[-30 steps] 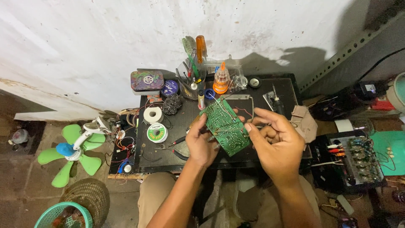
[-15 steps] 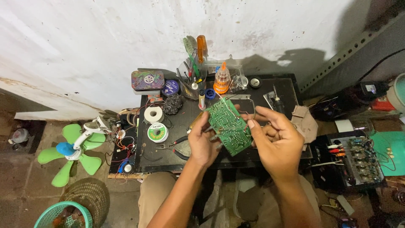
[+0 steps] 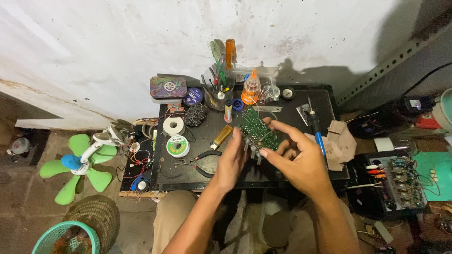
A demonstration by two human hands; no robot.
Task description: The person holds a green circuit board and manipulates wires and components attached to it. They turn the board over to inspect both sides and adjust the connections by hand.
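I hold a green circuit board [image 3: 255, 128] above the middle of a small black worktable [image 3: 292, 104]. My left hand [image 3: 232, 159] grips the board's near left edge. The fingers of my right hand [image 3: 295, 157] wrap its right side and underside. The board is tilted, its component side partly turned down toward me. Dark pliers [image 3: 203, 156] lie on the table just left of my left hand.
A yellow lighter [image 3: 221, 137], solder spools [image 3: 177, 146], a white tape roll [image 3: 173, 126], a steel wool ball [image 3: 195, 114] and a tool cup [image 3: 217, 94] crowd the table's left and back. A blue-handled soldering iron [image 3: 316, 128] lies right. A green fan [image 3: 77, 161] sits on the floor left.
The board has tipped and come lower and closer to me. Both hands shifted with it, the right hand now more under the board.
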